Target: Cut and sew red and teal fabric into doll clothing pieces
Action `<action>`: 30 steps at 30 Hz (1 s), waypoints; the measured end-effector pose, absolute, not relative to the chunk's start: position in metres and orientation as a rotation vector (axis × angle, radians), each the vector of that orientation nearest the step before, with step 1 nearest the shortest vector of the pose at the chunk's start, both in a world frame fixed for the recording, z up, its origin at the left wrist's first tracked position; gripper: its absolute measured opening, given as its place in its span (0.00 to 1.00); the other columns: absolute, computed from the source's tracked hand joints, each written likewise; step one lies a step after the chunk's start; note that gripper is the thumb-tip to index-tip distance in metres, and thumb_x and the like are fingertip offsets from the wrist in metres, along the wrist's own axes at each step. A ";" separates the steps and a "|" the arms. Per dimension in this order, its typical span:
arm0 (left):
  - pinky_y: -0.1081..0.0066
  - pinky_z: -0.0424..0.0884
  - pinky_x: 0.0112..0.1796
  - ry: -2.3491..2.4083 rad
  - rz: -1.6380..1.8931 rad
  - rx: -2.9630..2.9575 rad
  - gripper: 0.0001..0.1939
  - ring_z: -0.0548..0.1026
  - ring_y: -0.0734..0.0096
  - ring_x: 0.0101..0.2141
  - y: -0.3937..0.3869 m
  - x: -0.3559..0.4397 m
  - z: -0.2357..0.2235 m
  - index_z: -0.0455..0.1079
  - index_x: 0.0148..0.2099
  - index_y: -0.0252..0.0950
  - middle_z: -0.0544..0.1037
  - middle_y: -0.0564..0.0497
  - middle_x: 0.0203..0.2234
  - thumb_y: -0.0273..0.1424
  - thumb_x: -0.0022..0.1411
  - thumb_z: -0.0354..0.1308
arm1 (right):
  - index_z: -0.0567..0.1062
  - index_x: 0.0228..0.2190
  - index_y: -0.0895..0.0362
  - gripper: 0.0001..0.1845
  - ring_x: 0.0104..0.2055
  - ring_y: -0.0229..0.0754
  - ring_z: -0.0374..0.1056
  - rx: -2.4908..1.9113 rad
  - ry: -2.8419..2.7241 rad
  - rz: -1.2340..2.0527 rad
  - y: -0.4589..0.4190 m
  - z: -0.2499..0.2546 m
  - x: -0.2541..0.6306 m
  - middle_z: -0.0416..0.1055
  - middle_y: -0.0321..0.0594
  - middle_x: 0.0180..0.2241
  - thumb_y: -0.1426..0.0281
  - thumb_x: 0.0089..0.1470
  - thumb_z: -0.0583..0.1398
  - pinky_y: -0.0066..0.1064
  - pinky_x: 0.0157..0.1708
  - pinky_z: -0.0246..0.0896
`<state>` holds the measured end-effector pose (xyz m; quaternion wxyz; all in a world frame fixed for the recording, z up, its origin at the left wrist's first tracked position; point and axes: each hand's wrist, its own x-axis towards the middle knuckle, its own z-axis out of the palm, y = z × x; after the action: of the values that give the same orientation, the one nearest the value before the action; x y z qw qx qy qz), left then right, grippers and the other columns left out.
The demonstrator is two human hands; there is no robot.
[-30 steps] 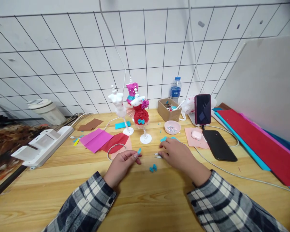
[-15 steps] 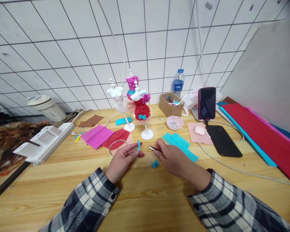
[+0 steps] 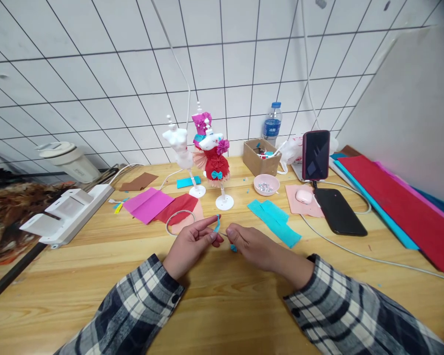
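My left hand (image 3: 193, 242) pinches a narrow strip of turquoise crepe paper (image 3: 217, 226), which stands up past the fingertips and bends a little. My right hand (image 3: 252, 242) is closed round a slim metal tool like tweezers (image 3: 224, 234). The tool's tip points left and reaches the left fingers beside the strip; whether it grips the paper I cannot tell. A small turquoise paper bow (image 3: 233, 248) lies on the table, partly hidden by my right hand. Past the hands stands a mini dress form (image 3: 218, 165) in a red paper dress with a turquoise bow.
A bare white dress form (image 3: 181, 148) and one in pink (image 3: 202, 121) stand behind. Turquoise paper (image 3: 276, 219), magenta paper (image 3: 148, 204), a pink bowl of beads (image 3: 266, 185), a cardboard box (image 3: 261, 158), a black phone (image 3: 338, 212) and a power strip (image 3: 68, 214) lie around.
My right hand has moved left, bringing the tool's tip to the left fingers and covering part of the loose bow. The paper strip now leans more to the right.
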<state>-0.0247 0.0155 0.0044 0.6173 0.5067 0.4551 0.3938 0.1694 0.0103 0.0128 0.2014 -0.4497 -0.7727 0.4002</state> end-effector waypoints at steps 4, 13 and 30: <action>0.68 0.70 0.36 1.041 0.883 1.179 0.30 0.76 0.70 0.29 0.015 -0.024 0.004 0.66 0.55 0.33 0.79 0.51 0.25 0.35 0.51 0.65 | 0.66 0.34 0.53 0.22 0.30 0.38 0.62 -1.234 -2.193 1.108 0.010 0.012 0.168 0.65 0.35 0.27 0.56 0.64 0.39 0.28 0.31 0.54; 0.67 0.69 0.38 1.040 0.889 1.220 0.30 0.76 0.70 0.30 0.014 -0.024 0.010 0.65 0.57 0.32 0.79 0.50 0.26 0.34 0.52 0.64 | 0.64 0.28 0.55 0.25 0.28 0.38 0.60 -1.240 -2.114 1.144 0.010 0.008 0.170 0.63 0.35 0.25 0.55 0.64 0.37 0.28 0.29 0.53; 0.68 0.69 0.40 0.993 0.828 1.205 0.29 0.76 0.69 0.32 0.013 -0.021 0.001 0.66 0.56 0.33 0.80 0.49 0.28 0.35 0.53 0.64 | 0.67 0.29 0.55 0.24 0.32 0.39 0.63 -1.221 -2.086 1.084 0.014 -0.003 0.162 0.68 0.37 0.29 0.58 0.64 0.40 0.31 0.33 0.55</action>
<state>-0.0207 0.0129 0.0012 0.6343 0.5273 0.4343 0.3620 0.1616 0.0143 -0.0026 0.2437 -0.4471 -0.7636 0.3970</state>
